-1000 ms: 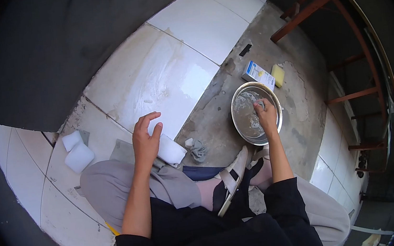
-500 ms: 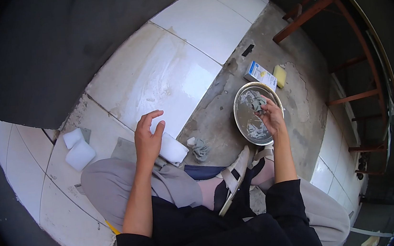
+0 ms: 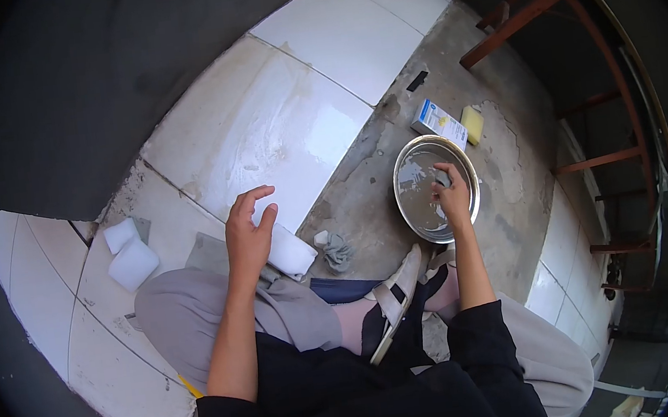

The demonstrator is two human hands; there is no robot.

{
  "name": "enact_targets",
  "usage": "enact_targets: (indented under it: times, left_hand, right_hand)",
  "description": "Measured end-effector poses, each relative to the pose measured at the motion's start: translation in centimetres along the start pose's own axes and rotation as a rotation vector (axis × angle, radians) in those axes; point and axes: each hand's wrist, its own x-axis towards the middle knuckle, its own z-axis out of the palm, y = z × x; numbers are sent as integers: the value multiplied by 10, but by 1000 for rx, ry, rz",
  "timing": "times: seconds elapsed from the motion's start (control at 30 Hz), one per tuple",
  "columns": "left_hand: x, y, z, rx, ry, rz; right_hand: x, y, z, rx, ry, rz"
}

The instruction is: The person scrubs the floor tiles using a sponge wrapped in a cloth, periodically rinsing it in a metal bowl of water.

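Note:
My right hand (image 3: 453, 198) is inside a round metal bowl (image 3: 468, 163) of cloudy water. Its fingers are curled around a grey cloth (image 3: 444, 177), most of which is hidden by the hand. Above the wet white tile (image 3: 284, 124), my left hand (image 3: 251, 232) hangs with thumb and fingers apart, holding nothing. Close beside it on the floor lies a white block (image 3: 291, 253), perhaps a sponge. A second, crumpled grey cloth (image 3: 339, 253) rests between that block and the bowl.
A blue and white box (image 3: 440, 122) and a yellow sponge (image 3: 472, 124) lie beyond the bowl. Farther off is a small black piece (image 3: 417, 81). White blocks (image 3: 133, 264) sit at left. A wooden frame (image 3: 622, 158) stands at right.
My right hand has dipped lower into the bowl with the grey cloth, which now shows far less. My left hand is almost unmoved.

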Motion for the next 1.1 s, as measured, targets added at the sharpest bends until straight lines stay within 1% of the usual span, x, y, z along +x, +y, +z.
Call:
enact_targets:
  times: [0.03, 0.13, 0.17, 0.27, 0.3, 0.4, 0.43, 0.53, 0.57, 0.67, 0.77, 0.87, 0.9, 1.0, 1.03, 1.1]
  left_hand:
    - [0, -2, 1, 2, 4, 10]
    - [0, -3, 1, 2, 5, 21]
    - [0, -3, 1, 2, 4, 22]
    - [0, -4, 1, 0, 7, 20]
    - [0, -4, 0, 2, 4, 9]
    - [0, -2, 0, 3, -3, 0]
    - [0, -3, 1, 0, 1, 12]
    - [1, -1, 2, 2, -13, -1]
    - [1, 0, 2, 4, -22, -14]
    - [0, 1, 0, -4, -24, -20]
    - [-1, 4, -2, -6, -27, -50]
    - [-1, 6, -5, -64, -33, -37]
    - [2, 9, -9, -81, -31, -39]
    - [13, 23, -24, -123, -17, -35]
    - [23, 24, -31, -128, -2, -26]
    - [47, 25, -46, -123, 27, -12]
  right_hand:
    - [-3, 1, 4, -260, 104, -282]
    - [-14, -1, 13, -450, -64, -202]
    - [-11, 11, 15, -530, -122, -258]
    - [-1, 22, 16, -303, -152, -169]
    - [4, 27, 17, -296, -73, -192]
    - [-6, -24, 3, -206, 23, -119]
    - [0, -23, 2, -144, 55, -172]
    - [9, -22, -9, -137, 133, -148]
    - [10, -23, -5, -53, 223, -256]
    - [8, -35, -10, -161, 248, -251]
    - [8, -34, -8, -240, 233, -200]
    - [9, -25, 0, -273, 214, -251]
    - [20, -10, 3, -263, 211, -265]
    - [21, -51, 15, -101, 131, -130]
    - [27, -59, 24, 17, 74, -121]
    - [40, -78, 50, 106, -17, -166]
